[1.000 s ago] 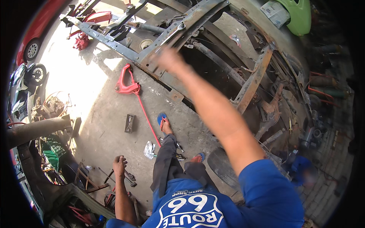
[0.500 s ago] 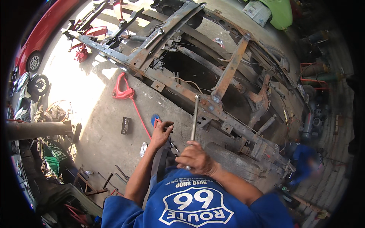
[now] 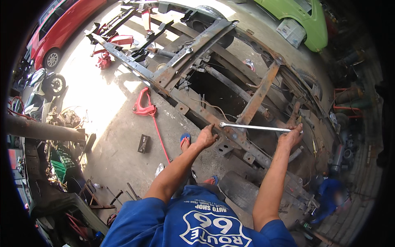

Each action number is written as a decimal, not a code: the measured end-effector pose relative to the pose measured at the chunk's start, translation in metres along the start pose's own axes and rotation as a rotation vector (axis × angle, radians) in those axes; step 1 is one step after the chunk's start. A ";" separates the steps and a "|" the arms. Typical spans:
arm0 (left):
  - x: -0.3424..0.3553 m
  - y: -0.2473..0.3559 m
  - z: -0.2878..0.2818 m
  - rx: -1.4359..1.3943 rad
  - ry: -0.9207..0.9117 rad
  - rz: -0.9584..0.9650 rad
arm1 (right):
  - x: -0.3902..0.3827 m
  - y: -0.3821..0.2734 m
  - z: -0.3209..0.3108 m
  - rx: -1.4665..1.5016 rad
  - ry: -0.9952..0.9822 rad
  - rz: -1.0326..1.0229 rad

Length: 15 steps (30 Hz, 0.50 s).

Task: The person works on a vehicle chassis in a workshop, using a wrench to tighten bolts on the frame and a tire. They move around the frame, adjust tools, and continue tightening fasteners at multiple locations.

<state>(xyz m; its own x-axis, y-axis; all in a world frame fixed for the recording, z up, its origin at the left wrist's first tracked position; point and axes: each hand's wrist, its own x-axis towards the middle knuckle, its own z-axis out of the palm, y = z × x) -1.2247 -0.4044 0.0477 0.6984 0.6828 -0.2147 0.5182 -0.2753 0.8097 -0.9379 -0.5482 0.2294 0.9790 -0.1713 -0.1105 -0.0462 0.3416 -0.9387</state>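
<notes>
A long silver wrench (image 3: pixel 259 128) reaches across the rusty chassis frame (image 3: pixel 197 109), its head at a bolt area on the near side rail. My right hand (image 3: pixel 291 138) is closed around the wrench's far right end. Beside the wrench's head, my left hand (image 3: pixel 205 137) has its fingers bent against the side rail; its palm is hidden. A second silver wrench (image 3: pixel 182 57) lies on a crossmember farther off.
A red long-handled tool (image 3: pixel 145 108) and a small dark box (image 3: pixel 143 143) lie on the concrete floor to the left. A dark cylinder (image 3: pixel 238 185) lies under the near rail. Someone in blue (image 3: pixel 329 197) is at the lower right. Cars stand beyond.
The wrench has swung clockwise from pointing toward me to pointing right, with my right hand on its end. My left hand has moved up and right to the rail.
</notes>
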 end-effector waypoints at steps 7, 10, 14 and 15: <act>0.064 -0.025 0.012 -0.034 -0.187 0.049 | -0.104 -0.018 0.171 -0.158 -0.797 -0.080; 0.078 -0.033 0.011 -0.066 -0.180 0.105 | -0.149 -0.024 0.172 -0.247 -1.004 -0.083; 0.085 -0.030 0.011 -0.041 -0.247 0.150 | -0.141 -0.023 0.171 -0.128 -0.866 -0.181; 0.085 -0.028 0.012 -0.031 -0.248 0.136 | -0.134 -0.024 0.168 -0.104 -0.746 -0.151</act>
<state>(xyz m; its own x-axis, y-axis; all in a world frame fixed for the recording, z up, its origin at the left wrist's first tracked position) -1.1736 -0.3469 0.0001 0.8620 0.4535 -0.2264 0.3982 -0.3295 0.8561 -1.0346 -0.3778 0.3215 0.8492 0.4723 0.2363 0.1164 0.2690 -0.9561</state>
